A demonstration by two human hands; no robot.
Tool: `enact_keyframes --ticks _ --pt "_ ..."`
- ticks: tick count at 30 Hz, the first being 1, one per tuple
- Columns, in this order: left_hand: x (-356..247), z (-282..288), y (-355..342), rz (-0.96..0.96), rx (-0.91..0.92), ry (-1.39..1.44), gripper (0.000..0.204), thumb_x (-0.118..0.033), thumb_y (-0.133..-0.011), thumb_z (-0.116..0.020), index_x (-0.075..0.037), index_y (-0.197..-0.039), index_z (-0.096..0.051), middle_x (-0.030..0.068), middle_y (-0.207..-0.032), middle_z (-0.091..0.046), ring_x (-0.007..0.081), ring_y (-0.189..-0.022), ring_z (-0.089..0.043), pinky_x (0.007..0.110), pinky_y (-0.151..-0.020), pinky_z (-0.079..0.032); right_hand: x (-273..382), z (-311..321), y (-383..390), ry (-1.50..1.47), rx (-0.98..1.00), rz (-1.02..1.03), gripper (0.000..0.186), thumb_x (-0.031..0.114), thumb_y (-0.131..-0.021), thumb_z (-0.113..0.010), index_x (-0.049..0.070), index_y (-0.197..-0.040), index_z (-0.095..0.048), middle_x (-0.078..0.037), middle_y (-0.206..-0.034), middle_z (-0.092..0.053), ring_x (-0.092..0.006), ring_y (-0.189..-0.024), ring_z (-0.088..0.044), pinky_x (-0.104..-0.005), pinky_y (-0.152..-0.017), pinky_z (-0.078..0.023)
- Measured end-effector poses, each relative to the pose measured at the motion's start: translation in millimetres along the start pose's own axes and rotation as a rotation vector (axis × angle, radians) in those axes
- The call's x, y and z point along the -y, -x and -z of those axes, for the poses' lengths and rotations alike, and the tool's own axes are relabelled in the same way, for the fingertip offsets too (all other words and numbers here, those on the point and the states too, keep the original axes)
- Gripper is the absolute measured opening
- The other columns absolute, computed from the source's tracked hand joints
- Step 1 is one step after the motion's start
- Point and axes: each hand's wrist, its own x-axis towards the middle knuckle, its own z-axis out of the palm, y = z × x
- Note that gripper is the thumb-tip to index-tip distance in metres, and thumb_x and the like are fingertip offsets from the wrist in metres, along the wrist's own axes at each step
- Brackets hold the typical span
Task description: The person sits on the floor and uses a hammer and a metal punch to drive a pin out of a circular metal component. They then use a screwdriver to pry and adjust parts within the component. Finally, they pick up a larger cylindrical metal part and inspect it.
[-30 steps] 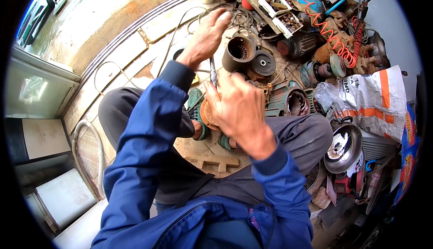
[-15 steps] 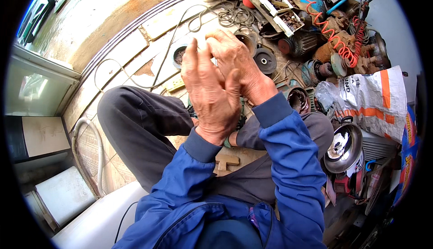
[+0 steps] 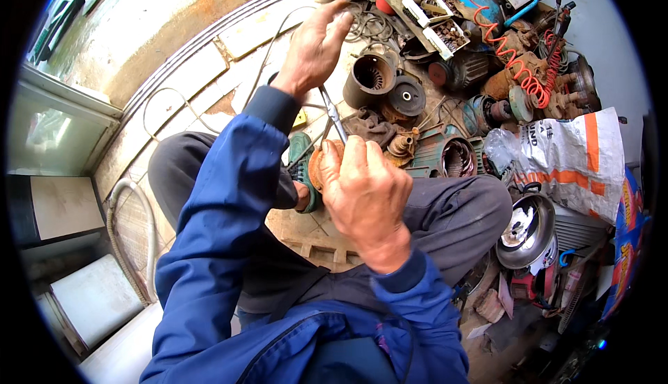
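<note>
Green motor housing (image 3: 430, 154), centre-right, lies open, but work seems unfinished: right hand (image 3: 367, 193) grips steel tool (image 3: 332, 114), left hand (image 3: 314, 51) outstretched.

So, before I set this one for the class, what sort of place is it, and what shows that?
Probably a small motor repair workshop: a green motor shell with wire coils showing inside, a hollow metal cylinder on the floor, and a white box full of small loose parts.

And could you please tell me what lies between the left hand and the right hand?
In the head view, a slim metal tool runs between the left hand and the right hand.
</note>
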Motion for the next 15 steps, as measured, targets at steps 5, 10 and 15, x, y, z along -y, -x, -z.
enact_keyframes --ticks 5,10,15 --pt "-22.6 5.1 35.0 0.210 -0.065 0.173 0.072 -0.048 -0.110 -0.047 0.012 -0.149 -0.046 0.0319 -0.148 -0.055 0.0386 -0.140 -0.054 0.041 -0.118 -0.040 -37.0 -1.0 -59.8 -0.220 0.270 0.076 0.032 0.027 -0.094 -0.071 -0.004 -0.097 -0.067 -0.024 -0.089 -0.070 -0.0412 -0.086 -0.071 -0.0496 -0.078 -0.057" --pt "-42.6 4.7 77.1 0.315 -0.173 0.344 0.076 -0.057 -0.111 -0.042 0.002 -0.158 -0.042 0.0192 -0.156 -0.051 0.0325 -0.145 -0.049 0.045 -0.118 -0.038 -53.5 -35.4 -74.1 -0.924 0.715 -0.248 0.027 0.015 -0.094 -0.064 -0.010 -0.102 -0.071 -0.018 -0.087 -0.074 -0.0207 -0.080 -0.068 -0.0390 -0.078 -0.054" --pt "-43.1 16.5 24.6 0.267 0.103 0.226 0.073 -0.060 -0.108 -0.048 0.001 -0.148 -0.055 0.0164 -0.145 -0.060 0.0235 -0.131 -0.057 0.040 -0.107 -0.046 -38.7 -41.7 -47.8 -1.298 0.538 -0.496 0.021 0.012 -0.095 -0.069 -0.008 -0.099 -0.072 -0.007 -0.087 -0.073 -0.0117 -0.080 -0.061 -0.0338 -0.073 -0.051"
